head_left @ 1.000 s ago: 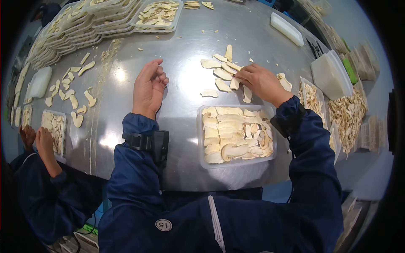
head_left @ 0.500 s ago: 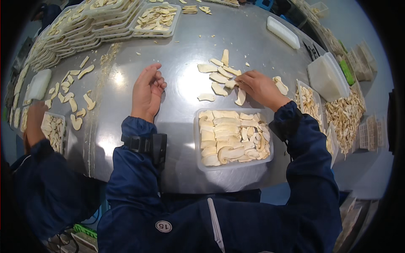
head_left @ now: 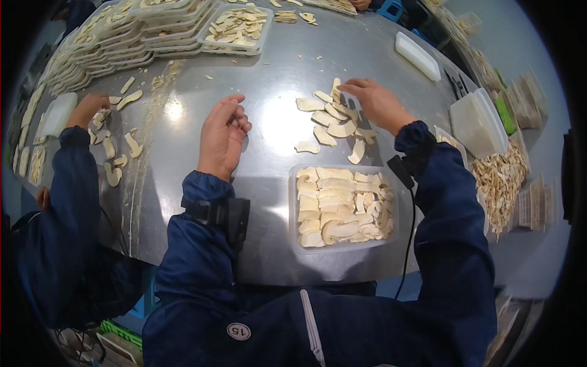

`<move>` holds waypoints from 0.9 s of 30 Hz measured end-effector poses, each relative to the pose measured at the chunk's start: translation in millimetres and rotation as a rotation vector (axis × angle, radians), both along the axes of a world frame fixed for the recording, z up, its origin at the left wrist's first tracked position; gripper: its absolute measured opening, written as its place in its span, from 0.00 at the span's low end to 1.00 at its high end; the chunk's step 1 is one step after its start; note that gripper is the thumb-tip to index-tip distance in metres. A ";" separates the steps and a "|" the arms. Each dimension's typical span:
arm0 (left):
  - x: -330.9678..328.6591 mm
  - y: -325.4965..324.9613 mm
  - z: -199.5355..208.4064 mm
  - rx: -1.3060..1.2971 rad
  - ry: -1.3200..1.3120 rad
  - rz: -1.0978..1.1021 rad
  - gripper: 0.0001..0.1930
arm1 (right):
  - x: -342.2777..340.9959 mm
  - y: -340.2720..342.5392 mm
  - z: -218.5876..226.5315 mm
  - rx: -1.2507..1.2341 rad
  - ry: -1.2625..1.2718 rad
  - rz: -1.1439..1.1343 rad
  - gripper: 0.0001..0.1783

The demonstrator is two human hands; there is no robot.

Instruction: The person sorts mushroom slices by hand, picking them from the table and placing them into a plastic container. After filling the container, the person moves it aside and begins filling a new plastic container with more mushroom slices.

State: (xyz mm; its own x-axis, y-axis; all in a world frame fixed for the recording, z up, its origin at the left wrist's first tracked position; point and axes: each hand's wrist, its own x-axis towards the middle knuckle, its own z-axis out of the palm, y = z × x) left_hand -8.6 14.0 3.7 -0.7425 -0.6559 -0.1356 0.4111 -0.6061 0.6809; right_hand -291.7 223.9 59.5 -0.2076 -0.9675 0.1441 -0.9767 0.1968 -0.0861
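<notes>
My left hand (head_left: 225, 136) rests on its edge on the metal table, fingers loosely curled and apart, with nothing in it. My right hand (head_left: 378, 105) reaches over a loose pile of pale mushroom slices (head_left: 341, 129). Its stretched fingertips are at the edge of an upright-lying slice (head_left: 335, 90) at the far end of the pile; a firm grip does not show, and the thumb is partly hidden. Between my forearms, close to me, a clear plastic tray (head_left: 293, 211) holds rows of flat mushroom slices (head_left: 333, 199), with smaller pieces along its right side.
Stacked trays of slices (head_left: 177, 33) stand at the far left. A co-worker's hand (head_left: 92, 109) is among slices on the left. On the right are a white tub (head_left: 477, 125), a heap of mushroom pieces (head_left: 498, 177) and a white lid-like tray (head_left: 417, 56). A black cable (head_left: 408, 251) hangs from my right wrist.
My right hand has moved to the far end of the pile, and slices there lie differently. My left hand stays nearly still. The co-worker's hand has moved from a tray to loose slices.
</notes>
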 end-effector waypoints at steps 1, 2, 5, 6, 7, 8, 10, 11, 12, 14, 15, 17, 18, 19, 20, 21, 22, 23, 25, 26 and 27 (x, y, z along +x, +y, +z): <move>0.7 -0.2 -0.2 0.000 -0.002 0.004 0.12 | 1.5 -8.7 -5.6 0.007 0.099 0.029 0.19; 0.6 0.4 0.4 0.000 0.001 0.000 0.12 | 1.7 -14.0 -11.1 0.014 0.199 0.058 0.20; 0.1 1.5 2.2 0.000 0.006 -0.005 0.12 | -3.7 -16.3 -16.6 0.027 0.213 0.052 0.19; 0.2 1.4 2.6 -0.002 0.011 -0.011 0.12 | -5.6 -15.1 -16.4 0.031 0.172 0.019 0.16; 1.2 1.3 2.0 0.001 0.008 -0.012 0.12 | -2.4 -13.4 -12.1 0.034 0.169 0.019 0.16; 1.1 0.9 1.3 0.007 0.005 -0.003 0.12 | 2.1 -9.7 -3.4 0.078 0.127 -0.050 0.13; 1.1 0.2 -0.5 0.013 0.006 -0.004 0.12 | 5.9 0.8 9.5 0.123 0.088 -0.127 0.09; 1.7 -1.3 -2.7 0.017 0.014 -0.010 0.12 | 4.3 9.5 15.1 0.123 0.047 -0.118 0.08; 1.7 -2.1 -4.0 0.022 0.021 -0.018 0.12 | 2.9 20.2 20.1 0.122 0.007 -0.110 0.07; 0.3 -1.3 -2.8 0.007 0.010 -0.010 0.13 | 8.7 53.2 25.5 0.009 -0.077 -0.147 0.07; -1.2 -0.5 -3.0 -0.006 -0.004 0.003 0.13 | 15.7 73.7 27.5 -0.105 -0.160 -0.178 0.07; 1.6 -0.3 0.1 -0.009 0.006 -0.002 0.13 | 45.3 116.6 39.4 -0.160 -0.233 -0.258 0.08; 0.5 -1.2 -2.5 -0.009 0.012 -0.002 0.13 | 58.2 138.7 38.7 -0.213 -0.309 -0.333 0.09; -1.2 -4.1 -5.4 0.005 0.030 -0.025 0.13 | 70.0 163.1 35.7 -0.216 -0.303 -0.362 0.09; -1.1 -6.4 -7.2 0.006 0.027 -0.051 0.13 | 80.2 186.4 28.2 -0.209 -0.383 -0.384 0.10; -0.1 -8.6 -7.8 0.002 0.019 -0.040 0.13 | 88.0 204.9 22.6 -0.204 -0.463 -0.408 0.10; 0.2 -10.3 -8.2 0.002 0.015 -0.035 0.13 | 97.1 219.9 22.8 -0.209 -0.458 -0.443 0.10; 3.8 -14.8 -9.4 0.004 0.013 -0.067 0.13 | 107.0 231.6 22.3 -0.156 -0.444 -0.396 0.10; 6.2 -21.8 -15.3 -0.023 0.034 -0.054 0.14 | 120.0 253.4 17.4 -0.100 -0.454 -0.349 0.13; 4.9 -20.4 -14.4 -0.023 0.031 -0.082 0.14 | 124.5 260.8 14.9 -0.107 -0.456 -0.377 0.13; 4.1 -18.5 -12.5 -0.045 0.011 -0.063 0.15 | 129.1 266.6 12.5 -0.148 -0.394 -0.417 0.15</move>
